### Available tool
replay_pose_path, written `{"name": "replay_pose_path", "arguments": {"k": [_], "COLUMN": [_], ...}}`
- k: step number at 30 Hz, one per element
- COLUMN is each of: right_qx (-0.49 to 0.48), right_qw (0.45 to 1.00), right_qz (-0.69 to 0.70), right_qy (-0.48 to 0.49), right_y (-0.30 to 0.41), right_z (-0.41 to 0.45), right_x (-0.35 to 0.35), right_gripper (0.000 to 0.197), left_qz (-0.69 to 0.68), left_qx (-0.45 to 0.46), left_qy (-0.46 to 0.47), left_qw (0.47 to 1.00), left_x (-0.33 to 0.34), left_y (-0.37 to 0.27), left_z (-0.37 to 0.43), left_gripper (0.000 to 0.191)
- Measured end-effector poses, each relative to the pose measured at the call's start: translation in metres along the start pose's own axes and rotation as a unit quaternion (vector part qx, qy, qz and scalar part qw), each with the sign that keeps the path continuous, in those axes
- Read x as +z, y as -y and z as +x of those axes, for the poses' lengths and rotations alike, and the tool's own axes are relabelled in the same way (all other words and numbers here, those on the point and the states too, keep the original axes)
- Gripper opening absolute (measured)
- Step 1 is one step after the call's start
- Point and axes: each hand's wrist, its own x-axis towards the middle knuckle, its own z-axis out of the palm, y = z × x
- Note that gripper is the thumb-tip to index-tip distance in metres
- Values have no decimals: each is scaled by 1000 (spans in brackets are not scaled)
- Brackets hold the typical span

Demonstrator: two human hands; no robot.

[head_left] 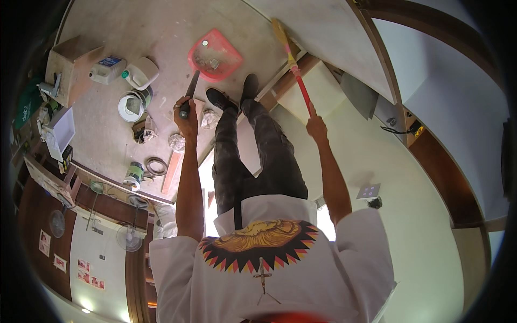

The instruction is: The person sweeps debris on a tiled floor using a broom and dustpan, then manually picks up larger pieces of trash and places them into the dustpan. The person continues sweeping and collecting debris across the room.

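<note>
My left hand (187, 121) grips the dark handle (193, 91) of a red plastic dustpan (232, 60). The pan rests on the dusty floor ahead of my shoes, with grey dust, a crumpled scrap (214, 63) and a small white round piece (205, 42) in it. Around the red stick of a broom (301, 82) my right hand (317, 128) is closed. The broom's yellowish bristle head (278, 31) is down by the base of the wall panel, to the right of the dustpan and apart from it.
Left of the dustpan are two plastic jugs (139, 73), an open paint bucket (131, 105) and a wooden box (70, 68). Crumpled plastic bags (210, 119) lie near my left shoe. A tape roll (156, 166) and a paint can (134, 175) sit farther back. Cabinet framing (379, 52) borders the right.
</note>
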Motion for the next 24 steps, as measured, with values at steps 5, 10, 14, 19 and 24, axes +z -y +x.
{"name": "replay_pose_path", "arguments": {"k": [5, 10, 14, 19, 24], "right_qx": [-13, -15, -2, -7, 9], "right_qw": [999, 1000, 999, 1000, 1000], "right_qz": [-15, -5, -5, 6, 8], "right_qy": [36, -4, 49, 28, 28], "right_y": [-12, -9, -18, -10, -26], "right_z": [-10, -22, 21, -38, 12], "right_x": [14, -5, -1, -16, 3], "right_gripper": [67, 68, 69, 73, 73], "left_qz": [34, 18, 44, 43, 39], "left_qx": [25, 8, 21, 34, 25], "left_qy": [3, 1, 6, 4, 9], "left_qw": [999, 1000, 999, 998, 999], "left_x": [-2, 5, 12, 13, 24], "left_y": [5, 9, 4, 9, 10], "left_z": [-3, -9, -15, -20, -25], "left_gripper": [14, 13, 13, 14, 16]}}
